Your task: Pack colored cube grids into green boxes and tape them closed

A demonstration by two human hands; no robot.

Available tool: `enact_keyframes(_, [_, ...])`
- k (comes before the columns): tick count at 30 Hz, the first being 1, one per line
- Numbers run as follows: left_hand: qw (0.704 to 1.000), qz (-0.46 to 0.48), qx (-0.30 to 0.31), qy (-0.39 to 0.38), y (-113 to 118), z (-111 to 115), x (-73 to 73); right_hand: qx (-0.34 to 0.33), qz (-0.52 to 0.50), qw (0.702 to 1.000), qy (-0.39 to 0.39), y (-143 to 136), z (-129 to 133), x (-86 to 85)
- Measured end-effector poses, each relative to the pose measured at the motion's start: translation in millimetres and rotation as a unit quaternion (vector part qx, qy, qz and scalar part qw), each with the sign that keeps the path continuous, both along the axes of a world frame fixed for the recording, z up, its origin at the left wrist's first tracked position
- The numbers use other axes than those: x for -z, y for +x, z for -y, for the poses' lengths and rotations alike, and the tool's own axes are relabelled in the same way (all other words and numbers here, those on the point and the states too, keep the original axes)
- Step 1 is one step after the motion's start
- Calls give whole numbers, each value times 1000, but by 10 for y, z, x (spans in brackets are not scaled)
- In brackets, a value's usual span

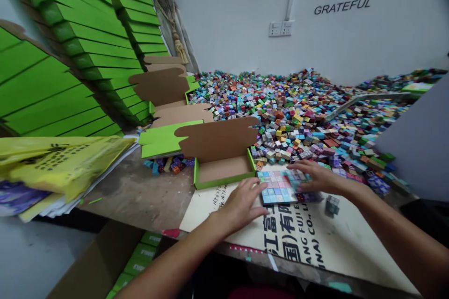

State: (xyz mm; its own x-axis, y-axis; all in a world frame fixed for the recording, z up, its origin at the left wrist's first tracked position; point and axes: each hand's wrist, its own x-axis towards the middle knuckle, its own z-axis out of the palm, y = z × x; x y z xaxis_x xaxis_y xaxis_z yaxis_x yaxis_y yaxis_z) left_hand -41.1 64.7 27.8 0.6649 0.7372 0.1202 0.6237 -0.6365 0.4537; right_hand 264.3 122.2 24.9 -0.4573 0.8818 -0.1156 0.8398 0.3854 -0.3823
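Note:
A flat block of small patterned cubes [277,188] lies in rows on a printed cardboard sheet [242,231]. My left hand [245,201] is at its left edge, fingers spread and nothing held. Over the right part of the cubes, my right hand [314,177] has its fingers apart, the fingertips touching or just above them. An open green-edged box [224,172] with a brown inside stands just left of the cubes, its lid raised. A small grey-green cube cluster [331,206] sits on the sheet below my right hand.
Loose colourful cubes [280,112] are heaped along the wall. Stacks of green boxes [84,37] stand at the left, with another open box [164,86] behind. A yellow bag [59,163] lies at the table's left edge. More green boxes [138,261] sit below the table.

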Motion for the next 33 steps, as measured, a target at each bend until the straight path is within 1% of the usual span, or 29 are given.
enact_keyframes(1, [1000, -11, 8, -17, 116, -27, 35, -8, 8, 1000, -14, 81, 48, 74])
enact_keyframes(2, [999, -31, 2, -27, 216, -62, 65, -10, 18, 999, -26, 153, 86, 139])
enact_keyframes(5, [992, -110, -38, -43, 414, -181, 112, -21, 43, 998, -40, 267, 147, 243])
enact_keyframes(8, [984, -168, -47, -45, 475, -269, 111, -34, 36, 999, -17, 228, 179, 237])
enact_keyframes(12, [981, -186, -24, -43, 443, -294, 77, -37, 17, 999, 15, 179, 239, 236])
enact_keyframes(16, [976, -216, -20, -18, 475, -276, -36, -12, 0, 1000, -6, 332, 262, 260])
enact_keyframes(18, [976, -216, -17, 5, 565, -304, -92, 5, 13, 1000, -25, 418, 262, 244])
enact_keyframes(20, [982, -188, 19, 16, 709, -372, -98, 4, 26, 999, -44, 463, 266, 222])
enact_keyframes(22, [986, -153, 69, 0, 882, -467, -32, -1, 38, 998, -57, 467, 265, 212])
enact_keyframes(24, [986, -133, 97, -22, 1047, -560, 88, 6, 44, 998, -53, 452, 250, 216])
enact_keyframes(27, [989, -114, 86, -26, 1201, -649, 273, 16, 41, 998, -42, 434, 199, 232])
enact_keyframes(29, [992, -100, 72, -18, 1233, -668, 349, 13, 41, 998, -37, 429, 167, 250])
enact_keyframes(31, [993, -90, 68, -14, 1234, -671, 375, 8, 43, 999, -29, 430, 153, 284])
enact_keyframes(33, [993, -88, 73, -17, 1225, -664, 357, 7, 43, 999, -21, 442, 158, 328])
